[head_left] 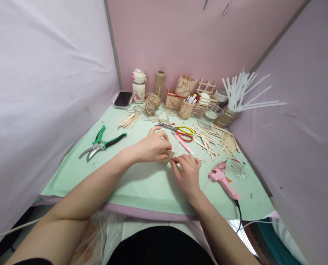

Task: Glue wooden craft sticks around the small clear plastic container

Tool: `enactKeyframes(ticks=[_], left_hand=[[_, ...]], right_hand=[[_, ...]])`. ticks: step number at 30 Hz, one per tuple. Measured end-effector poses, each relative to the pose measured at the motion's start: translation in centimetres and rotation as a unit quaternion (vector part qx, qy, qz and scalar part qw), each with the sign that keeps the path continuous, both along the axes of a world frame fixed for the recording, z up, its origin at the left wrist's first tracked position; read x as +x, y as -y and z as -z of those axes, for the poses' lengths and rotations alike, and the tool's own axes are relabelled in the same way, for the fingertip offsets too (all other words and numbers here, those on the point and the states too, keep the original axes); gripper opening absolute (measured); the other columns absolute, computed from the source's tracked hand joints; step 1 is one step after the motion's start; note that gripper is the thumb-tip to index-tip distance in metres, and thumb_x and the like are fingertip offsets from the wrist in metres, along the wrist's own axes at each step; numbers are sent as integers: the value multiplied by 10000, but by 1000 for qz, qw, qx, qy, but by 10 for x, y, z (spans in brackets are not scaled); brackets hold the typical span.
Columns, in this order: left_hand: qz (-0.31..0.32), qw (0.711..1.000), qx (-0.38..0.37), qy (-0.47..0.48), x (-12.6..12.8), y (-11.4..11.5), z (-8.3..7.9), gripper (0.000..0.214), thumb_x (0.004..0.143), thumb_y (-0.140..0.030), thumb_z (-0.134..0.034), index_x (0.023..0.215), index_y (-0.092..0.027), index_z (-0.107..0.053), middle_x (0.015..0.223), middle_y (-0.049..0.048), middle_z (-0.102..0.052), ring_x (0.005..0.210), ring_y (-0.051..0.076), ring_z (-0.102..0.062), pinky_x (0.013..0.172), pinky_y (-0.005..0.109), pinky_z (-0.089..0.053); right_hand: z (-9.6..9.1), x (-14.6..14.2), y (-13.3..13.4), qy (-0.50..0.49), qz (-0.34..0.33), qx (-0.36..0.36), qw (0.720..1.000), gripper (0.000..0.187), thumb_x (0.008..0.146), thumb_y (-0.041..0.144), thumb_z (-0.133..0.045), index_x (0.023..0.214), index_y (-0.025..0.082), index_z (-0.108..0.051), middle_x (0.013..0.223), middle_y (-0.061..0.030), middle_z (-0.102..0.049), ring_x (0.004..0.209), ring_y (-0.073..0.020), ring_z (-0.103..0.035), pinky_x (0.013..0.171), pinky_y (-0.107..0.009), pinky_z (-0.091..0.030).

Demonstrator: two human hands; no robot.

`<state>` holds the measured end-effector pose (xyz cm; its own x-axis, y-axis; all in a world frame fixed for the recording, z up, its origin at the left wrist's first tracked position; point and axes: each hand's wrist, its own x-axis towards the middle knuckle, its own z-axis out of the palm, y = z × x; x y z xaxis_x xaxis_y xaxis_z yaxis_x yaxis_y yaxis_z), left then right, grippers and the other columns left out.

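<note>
Near the middle of the table, a small piece made of joined wooden craft sticks (166, 159) sits between my hands. My left hand (156, 144) is closed on it from above, partly covering it. My right hand (186, 170) has its thumb and forefinger pinched at the right edge of the piece; whether a separate stick is between them I cannot make out. Just beyond lie a pink craft knife (182, 143) and scissors (184, 133) with yellow and red handles. To the right of my right hand rests a pink hot glue gun (224, 180).
Green-handled pruning shears (99, 144) lie at left. Loose craft sticks (206, 141) are scattered at right, more sticks (128, 120) at left. Along the back stand a phone (123, 98), bottle (139, 86), twine ball (153, 104), pen cup (186, 109), water glass (210, 116) and white glue sticks (243, 92).
</note>
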<state>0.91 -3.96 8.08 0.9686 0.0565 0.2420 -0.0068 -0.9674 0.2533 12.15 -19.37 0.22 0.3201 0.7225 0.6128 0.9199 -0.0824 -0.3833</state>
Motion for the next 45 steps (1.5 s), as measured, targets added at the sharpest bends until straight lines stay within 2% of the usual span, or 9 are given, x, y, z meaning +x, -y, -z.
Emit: enactKeyframes(ticks=[16, 22, 45], left_hand=[[-1, 1000, 3, 3, 1, 0, 3, 117, 819, -180, -577, 794, -193, -691, 832, 35, -689, 1021, 212, -565, 1112, 512, -168], [-1, 1000, 11, 10, 0, 0, 4, 145, 838, -195, -567, 771, -195, -696, 819, 34, -683, 1016, 204, -570, 1108, 502, -176], [8, 999, -19, 33, -2, -1, 9, 119, 843, -231, -596, 777, -193, -688, 895, 50, -691, 1052, 217, -574, 1114, 512, -178]], right_hand=[[-6, -2, -2, 57, 13, -59, 997, 124, 908, 191, -600, 795, 205, -649, 744, 0, -656, 787, -186, -555, 790, -371, -255], [-8, -3, -2, 68, 14, -55, 996, 134, 912, 189, -590, 789, 205, -641, 738, 1, -651, 780, -181, -542, 787, -367, -254], [-9, -7, -3, 2, 33, -53, 998, 175, 883, 175, -580, 719, 209, -631, 704, 9, -662, 759, -172, -560, 775, -361, -246]])
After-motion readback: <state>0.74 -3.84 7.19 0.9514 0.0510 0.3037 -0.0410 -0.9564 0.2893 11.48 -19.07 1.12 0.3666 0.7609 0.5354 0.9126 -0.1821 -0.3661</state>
